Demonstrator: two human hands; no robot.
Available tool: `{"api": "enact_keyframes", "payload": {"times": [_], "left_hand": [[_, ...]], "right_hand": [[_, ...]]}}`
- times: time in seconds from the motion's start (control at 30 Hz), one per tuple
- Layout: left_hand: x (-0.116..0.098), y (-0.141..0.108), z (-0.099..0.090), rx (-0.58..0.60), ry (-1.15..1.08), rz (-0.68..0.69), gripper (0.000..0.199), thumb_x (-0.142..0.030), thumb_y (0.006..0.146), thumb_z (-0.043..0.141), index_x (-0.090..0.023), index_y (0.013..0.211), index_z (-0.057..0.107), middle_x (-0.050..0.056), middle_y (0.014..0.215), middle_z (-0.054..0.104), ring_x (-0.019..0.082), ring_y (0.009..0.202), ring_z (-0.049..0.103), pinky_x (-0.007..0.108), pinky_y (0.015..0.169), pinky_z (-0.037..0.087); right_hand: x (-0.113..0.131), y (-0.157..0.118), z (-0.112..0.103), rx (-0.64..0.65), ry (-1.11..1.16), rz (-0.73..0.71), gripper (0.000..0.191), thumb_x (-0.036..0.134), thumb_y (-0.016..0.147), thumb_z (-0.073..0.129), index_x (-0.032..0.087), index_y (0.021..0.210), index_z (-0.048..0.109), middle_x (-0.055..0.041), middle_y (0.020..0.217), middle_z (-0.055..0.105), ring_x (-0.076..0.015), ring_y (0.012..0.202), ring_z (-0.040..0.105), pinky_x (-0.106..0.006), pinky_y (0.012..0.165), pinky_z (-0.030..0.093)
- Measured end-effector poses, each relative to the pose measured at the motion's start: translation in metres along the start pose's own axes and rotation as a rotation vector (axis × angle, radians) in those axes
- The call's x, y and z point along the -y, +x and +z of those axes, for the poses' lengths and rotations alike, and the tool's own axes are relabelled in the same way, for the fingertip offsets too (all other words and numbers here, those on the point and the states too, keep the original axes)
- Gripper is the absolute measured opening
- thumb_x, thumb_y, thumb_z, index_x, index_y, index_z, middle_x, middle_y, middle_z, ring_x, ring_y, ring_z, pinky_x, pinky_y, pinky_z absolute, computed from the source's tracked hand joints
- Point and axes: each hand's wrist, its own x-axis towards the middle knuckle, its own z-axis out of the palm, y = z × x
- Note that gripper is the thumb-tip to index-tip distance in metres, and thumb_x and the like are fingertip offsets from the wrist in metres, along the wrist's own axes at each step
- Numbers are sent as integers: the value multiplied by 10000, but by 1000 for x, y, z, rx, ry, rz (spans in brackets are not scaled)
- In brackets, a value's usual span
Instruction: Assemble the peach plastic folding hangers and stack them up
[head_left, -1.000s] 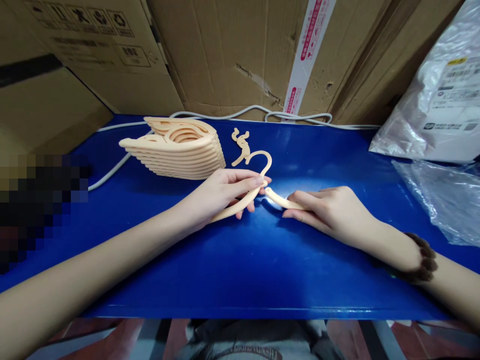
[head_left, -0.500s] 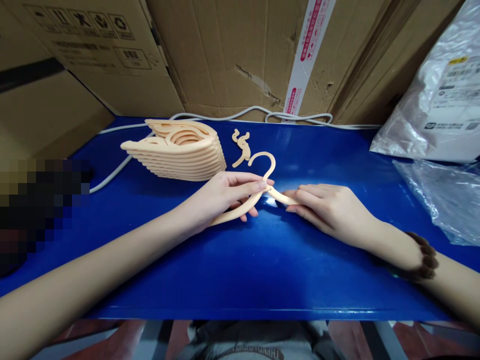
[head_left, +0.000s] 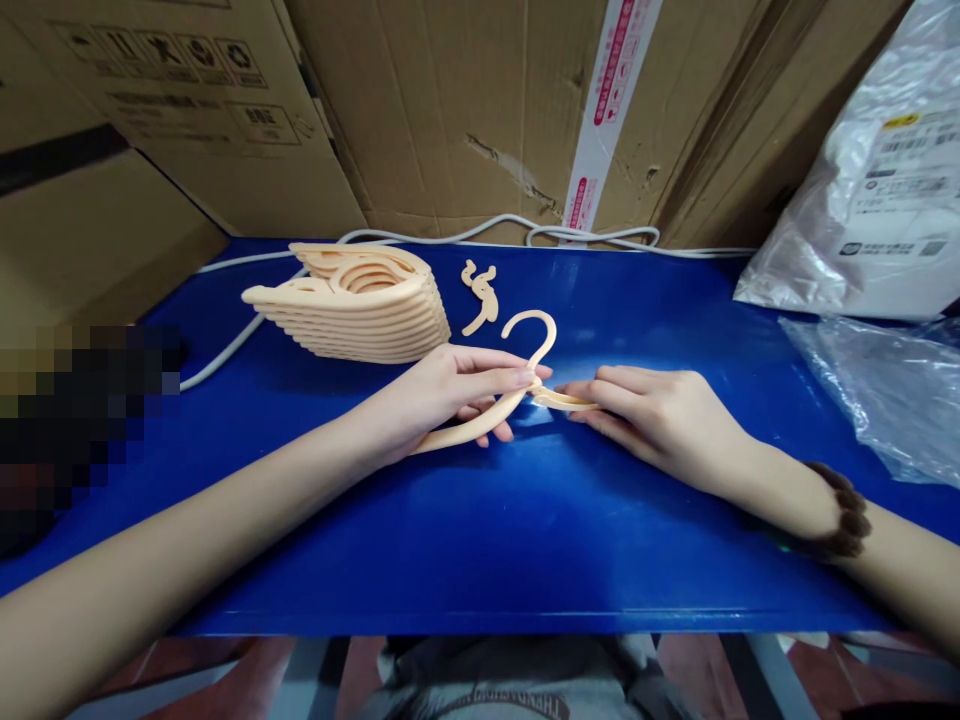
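Observation:
Between my hands is a cream plastic clothes hanger (head_left: 480, 424), its curved hook pointing away from me. My left hand (head_left: 442, 395) pinches it just below the hook, thumb on top; one arm of the hanger runs back under that hand. The fingers of my right hand (head_left: 652, 415) are closed on the other arm, whose outer end they hide. Beyond my left hand sits a neat stack of folded cream hangers (head_left: 367, 310). A small heap of cream curved pieces (head_left: 481, 298) lies to the right of the stack.
The blue table (head_left: 480, 550) ends close to my body. Cardboard boxes (head_left: 450, 110) stand along the back, with a white cable (head_left: 517, 222) before them. A clear plastic package (head_left: 870, 200) and a loose clear bag (head_left: 885, 390) lie at right. A blurred dark shape is at left.
The hanger's right arm has rotated at the joint, now showing more of its grooved side. The hook has shifted slightly right. Both hands keep their grip.

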Motion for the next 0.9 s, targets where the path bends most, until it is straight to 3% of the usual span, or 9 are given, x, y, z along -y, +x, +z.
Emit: {"api": "enact_keyframes", "payload": {"times": [0.43,0.67,0.9], "left_hand": [[0,-1,0,43,36,-15,253,-306,859,697,-214,1091,739,-3,680,659,95,557,635,132,444,479],[2,0,-3,52,37,10,154,-270,855,697,-204,983,751,23,799,728,100,715,664,138,627,519],[3,0,-3,79,7,-5,116,-252,837,709,-208,942,732,21,821,729,155,787,703,180,583,566]], "right_hand": [[2,-1,0,-17,-56,2,304,306,1025,411,185,1198,629,-33,840,647,-142,716,614,-243,608,404],[4,-1,0,-62,-94,-7,360,345,1030,407,231,1312,600,-1,782,610,-109,678,588,-228,582,393],[6,-3,2,-105,-226,-55,376,365,1032,416,272,1366,561,27,719,573,-89,572,512,-233,517,328]]}}
